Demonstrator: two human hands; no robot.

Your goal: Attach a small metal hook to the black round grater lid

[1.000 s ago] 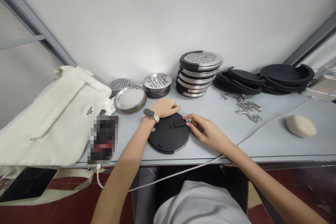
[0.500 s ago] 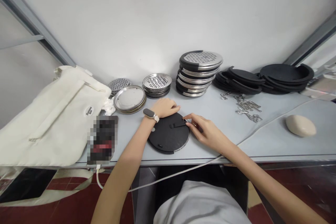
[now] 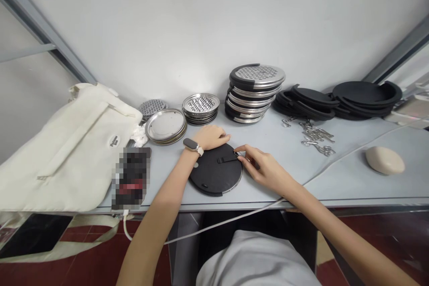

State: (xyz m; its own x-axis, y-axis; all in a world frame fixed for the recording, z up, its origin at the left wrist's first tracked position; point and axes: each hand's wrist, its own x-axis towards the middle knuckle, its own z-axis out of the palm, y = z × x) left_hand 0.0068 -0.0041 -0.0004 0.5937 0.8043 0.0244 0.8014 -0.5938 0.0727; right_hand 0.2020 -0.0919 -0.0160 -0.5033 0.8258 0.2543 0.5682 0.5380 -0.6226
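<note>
A black round grater holder (image 3: 216, 176) lies flat near the table's front edge, bare black side up, with a strip of silver rim at its lower right. On it are a narrow black strap-like tab (image 3: 227, 159) and a small slot. My left hand (image 3: 212, 136), below a wrist band, rests over the holder's far edge with its fingers bent around it; some fingertips are hidden. At the right edge, by the tab's end, my right hand (image 3: 259, 165) pinches a small metal ring (image 3: 236, 153) between thumb and forefinger.
Behind stand stacks of silver grater discs (image 3: 201, 105), plain metal lids (image 3: 165, 125) and holders fitted with graters (image 3: 256, 78). Black holders (image 3: 363, 91) and metal hooks (image 3: 317, 135) lie right, near a cream rounded case (image 3: 384, 160). A bag (image 3: 77, 143), phone (image 3: 130, 178) and white cable (image 3: 224, 222) are around.
</note>
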